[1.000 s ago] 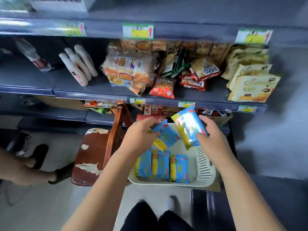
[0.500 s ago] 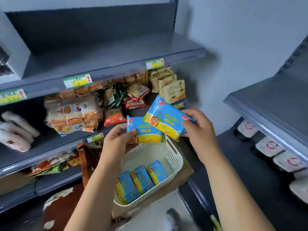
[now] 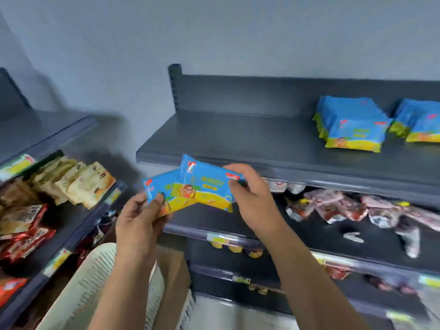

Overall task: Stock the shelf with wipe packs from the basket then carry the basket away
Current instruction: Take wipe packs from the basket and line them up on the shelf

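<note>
My left hand (image 3: 137, 222) grips a blue and yellow wipe pack (image 3: 164, 190) by its lower left corner. My right hand (image 3: 252, 198) pinches a second wipe pack (image 3: 204, 186) at its right end; it overlaps the first. Both packs hang just below the front edge of the dark grey top shelf (image 3: 238, 139). Two stacks of matching wipe packs (image 3: 352, 125) lie on that shelf at the right. The white slatted basket (image 3: 95, 282) sits low, under my left forearm, with its contents hidden.
A snack shelf (image 3: 71, 222) with cracker and red packets runs along the left. Below the top shelf, a lower shelf holds pink wrapped packs (image 3: 333, 203). A brown cardboard box (image 3: 171, 270) sits under the basket. A grey wall is behind.
The view has swung right, from the snack shelf to the shelf with wipe stacks. Both hands carried their packs up and right, away from the basket.
</note>
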A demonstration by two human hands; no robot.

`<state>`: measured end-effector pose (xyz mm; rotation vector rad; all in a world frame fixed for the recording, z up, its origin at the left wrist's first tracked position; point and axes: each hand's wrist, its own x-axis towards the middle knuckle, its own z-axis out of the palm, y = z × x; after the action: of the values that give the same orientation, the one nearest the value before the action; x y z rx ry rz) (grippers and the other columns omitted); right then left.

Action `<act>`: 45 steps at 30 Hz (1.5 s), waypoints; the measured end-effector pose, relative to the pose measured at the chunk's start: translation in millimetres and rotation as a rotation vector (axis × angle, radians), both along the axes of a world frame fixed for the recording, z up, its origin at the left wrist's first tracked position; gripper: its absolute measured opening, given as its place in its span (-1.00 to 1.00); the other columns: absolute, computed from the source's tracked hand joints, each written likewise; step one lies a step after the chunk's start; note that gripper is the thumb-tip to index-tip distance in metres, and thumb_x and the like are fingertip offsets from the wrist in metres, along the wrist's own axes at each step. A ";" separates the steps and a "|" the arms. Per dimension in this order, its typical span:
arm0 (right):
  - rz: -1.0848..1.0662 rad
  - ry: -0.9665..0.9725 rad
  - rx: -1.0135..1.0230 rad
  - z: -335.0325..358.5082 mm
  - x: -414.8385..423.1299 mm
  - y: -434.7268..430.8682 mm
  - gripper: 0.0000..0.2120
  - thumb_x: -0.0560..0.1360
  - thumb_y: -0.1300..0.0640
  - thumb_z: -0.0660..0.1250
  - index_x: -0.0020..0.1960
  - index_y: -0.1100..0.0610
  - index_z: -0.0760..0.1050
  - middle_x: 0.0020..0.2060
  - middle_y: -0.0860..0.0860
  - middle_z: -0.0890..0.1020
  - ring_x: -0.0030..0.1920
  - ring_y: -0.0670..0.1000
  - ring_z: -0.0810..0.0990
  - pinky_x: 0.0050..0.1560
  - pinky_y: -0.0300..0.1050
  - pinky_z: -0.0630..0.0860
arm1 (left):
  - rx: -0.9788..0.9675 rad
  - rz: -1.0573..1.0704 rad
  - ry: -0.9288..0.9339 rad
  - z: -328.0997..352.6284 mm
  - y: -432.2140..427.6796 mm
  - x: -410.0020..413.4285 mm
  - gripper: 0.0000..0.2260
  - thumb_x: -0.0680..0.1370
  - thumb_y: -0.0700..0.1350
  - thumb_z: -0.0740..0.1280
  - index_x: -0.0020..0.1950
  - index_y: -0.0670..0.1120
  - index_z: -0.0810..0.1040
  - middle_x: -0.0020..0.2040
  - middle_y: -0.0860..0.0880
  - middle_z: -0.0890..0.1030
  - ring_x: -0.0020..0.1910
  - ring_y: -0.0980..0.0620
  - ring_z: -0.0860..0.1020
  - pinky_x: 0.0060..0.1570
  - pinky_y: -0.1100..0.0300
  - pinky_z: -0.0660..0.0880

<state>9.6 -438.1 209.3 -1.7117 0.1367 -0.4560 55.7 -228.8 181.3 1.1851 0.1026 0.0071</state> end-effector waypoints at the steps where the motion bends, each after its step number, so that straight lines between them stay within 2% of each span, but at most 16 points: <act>1: -0.050 -0.016 0.003 5.9 -9.3 -16.3 -0.68 0.64 0.26 0.25 0.14 -0.13 0.59 0.00 0.00 0.64 0.02 0.17 0.61 0.03 0.11 0.59 | -0.013 -0.056 -0.004 8.1 -18.4 1.1 -0.83 0.60 -0.25 0.39 -0.13 0.00 0.59 -0.14 -0.04 0.68 -0.20 0.08 0.64 -0.14 0.12 0.64; 3: -0.140 -0.061 0.028 18.6 -28.8 -48.6 -0.70 0.63 0.26 0.26 0.14 -0.11 0.60 -0.01 -0.06 0.66 -0.03 0.02 0.66 0.00 0.00 0.63 | -0.035 -0.163 -0.012 27.6 -55.5 1.6 -0.81 0.60 -0.24 0.39 -0.16 0.00 0.62 -0.17 -0.01 0.70 -0.23 0.11 0.66 -0.23 0.19 0.66; 5: -0.223 -0.109 0.039 31.4 -48.5 -81.4 -0.69 0.63 0.27 0.26 0.11 -0.12 0.60 -0.07 -0.18 0.67 -0.12 -0.12 0.64 -0.10 -0.07 0.62 | -0.022 -0.261 -0.037 48.5 -93.3 -0.8 -0.89 0.59 -0.24 0.40 -0.06 -0.05 0.62 -0.14 -0.03 0.72 -0.22 0.11 0.68 -0.25 0.23 0.65; 8: -0.324 -0.171 0.120 50.8 -79.3 -129.9 -0.68 0.63 0.32 0.25 0.06 -0.08 0.60 -0.15 -0.26 0.67 -0.15 -0.17 0.62 -0.17 -0.08 0.61 | 0.029 -0.369 -0.081 75.3 -149.1 -10.6 -0.93 0.58 -0.24 0.41 0.02 -0.08 0.62 -0.11 -0.02 0.74 -0.17 0.10 0.70 -0.20 0.22 0.67; 10: -0.401 -0.201 0.142 62.1 -99.0 -161.5 -0.66 0.63 0.33 0.25 0.03 -0.10 0.60 -0.17 -0.24 0.67 -0.17 -0.14 0.62 -0.15 -0.09 0.59 | 0.071 -0.389 -0.090 86.6 -185.1 -20.4 -0.93 0.58 -0.22 0.43 0.02 -0.07 0.62 -0.12 0.00 0.73 -0.16 0.12 0.69 -0.20 0.24 0.66; 12: -0.467 -0.223 0.153 70.7 -118.3 -192.1 -0.69 0.63 0.32 0.24 0.07 -0.07 0.60 -0.18 -0.11 0.67 -0.21 -0.08 0.60 -0.21 -0.04 0.57 | 0.078 -0.415 -0.076 93.4 -220.3 -32.6 -0.92 0.57 -0.22 0.45 0.04 -0.09 0.63 -0.07 -0.02 0.74 -0.12 0.09 0.70 -0.19 0.23 0.66; 14: -0.515 -0.235 0.147 76.6 -136.2 -222.5 -0.74 0.64 0.31 0.23 0.15 0.02 0.59 -0.19 0.00 0.64 -0.26 -0.05 0.56 -0.29 -0.10 0.53 | 0.091 -0.448 -0.055 98.6 -256.0 -47.3 -0.88 0.57 -0.22 0.46 0.09 -0.12 0.63 0.00 -0.07 0.75 -0.06 0.05 0.72 -0.16 0.21 0.67; 18: -0.607 -0.259 0.167 87.0 -170.5 -282.3 -0.74 0.64 0.31 0.24 0.13 0.01 0.59 -0.25 -0.21 0.64 -0.31 -0.13 0.55 -0.35 -0.23 0.52 | 0.102 -0.500 -0.045 112.2 -330.4 -83.6 -0.79 0.56 -0.22 0.48 0.18 -0.19 0.61 0.07 -0.11 0.75 0.02 -0.01 0.73 -0.10 0.14 0.69; 22: -0.668 -0.283 0.179 93.8 -202.0 -340.4 -0.75 0.63 0.30 0.25 0.19 0.03 0.59 -0.16 -0.12 0.65 -0.28 -0.11 0.57 -0.33 -0.14 0.55 | 0.088 -0.572 -0.071 122.3 -405.5 -113.9 -0.80 0.56 -0.24 0.48 0.17 -0.18 0.60 0.10 -0.12 0.74 0.05 -0.04 0.73 -0.08 0.08 0.69; 26: -0.740 -0.307 0.159 96.3 -221.0 -392.2 -0.72 0.62 0.30 0.24 0.12 -0.04 0.59 -0.09 -0.11 0.66 -0.18 -0.07 0.64 -0.20 -0.01 0.62 | 0.113 -0.639 -0.079 124.4 -483.8 -132.8 -0.83 0.55 -0.23 0.50 0.10 -0.17 0.60 0.13 -0.15 0.71 0.11 -0.07 0.71 -0.04 0.05 0.69; 29: -0.787 -0.292 0.116 94.6 -227.6 -420.8 -0.68 0.62 0.29 0.22 0.04 -0.13 0.56 -0.08 -0.13 0.65 -0.13 -0.11 0.66 -0.13 0.00 0.65 | 0.153 -0.689 -0.059 120.7 -534.3 -137.1 -0.87 0.53 -0.24 0.51 0.01 -0.11 0.61 0.10 -0.14 0.72 0.12 -0.08 0.69 0.01 0.05 0.68; 32: -0.819 -0.254 0.068 92.4 -230.0 -445.6 -0.70 0.64 0.26 0.22 0.09 -0.13 0.55 -0.11 -0.14 0.59 -0.32 -0.23 0.57 -0.28 -0.16 0.58 | 0.184 -0.714 -0.025 111.5 -573.4 -125.9 -0.82 0.50 -0.28 0.53 0.01 -0.10 0.60 0.11 -0.14 0.72 0.11 -0.10 0.70 0.04 0.01 0.67; 35: -0.838 -0.201 -0.005 90.1 -228.8 -471.5 -0.72 0.66 0.25 0.21 0.16 -0.10 0.55 -0.13 -0.10 0.56 -0.36 -0.22 0.53 -0.37 -0.23 0.54 | 0.220 -0.691 -0.009 102.0 -604.0 -105.2 -0.74 0.44 -0.32 0.56 0.03 -0.12 0.60 0.12 -0.16 0.71 0.09 -0.12 0.70 0.09 -0.09 0.67; 39: -0.856 -0.123 -0.284 80.7 -220.3 -502.6 -0.72 0.64 0.24 0.21 0.19 -0.07 0.56 -0.17 -0.19 0.58 -0.33 -0.15 0.49 -0.30 -0.20 0.48 | 0.330 -0.663 -0.059 92.5 -632.9 -82.5 -0.71 0.39 -0.34 0.58 -0.01 -0.12 0.59 0.04 -0.12 0.70 0.05 -0.08 0.69 0.12 -0.09 0.65; 42: -0.803 -0.039 -0.448 75.9 -210.7 -521.3 -0.72 0.64 0.22 0.23 0.22 -0.08 0.56 -0.18 -0.25 0.56 -0.33 -0.20 0.51 -0.28 -0.22 0.40 | 0.557 -0.615 -0.246 90.4 -645.1 -70.4 -0.71 0.42 -0.24 0.58 0.03 -0.12 0.54 0.00 -0.04 0.64 -0.05 0.04 0.63 -0.11 0.06 0.63; 45: -0.728 0.015 -0.514 76.5 -201.6 -537.3 -0.70 0.63 0.26 0.25 0.19 -0.10 0.57 -0.06 -0.27 0.60 -0.24 -0.15 0.58 -0.31 -0.15 0.48 | 0.824 -0.581 -0.528 87.7 -650.5 -54.5 -0.73 0.47 -0.09 0.53 -0.01 -0.09 0.46 -0.09 0.05 0.56 -0.13 0.10 0.56 -0.27 0.13 0.46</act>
<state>-191.9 -975.4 285.7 -2.1413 0.7178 -1.0839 1.2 -879.3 268.9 1.9552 -0.7790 -0.1620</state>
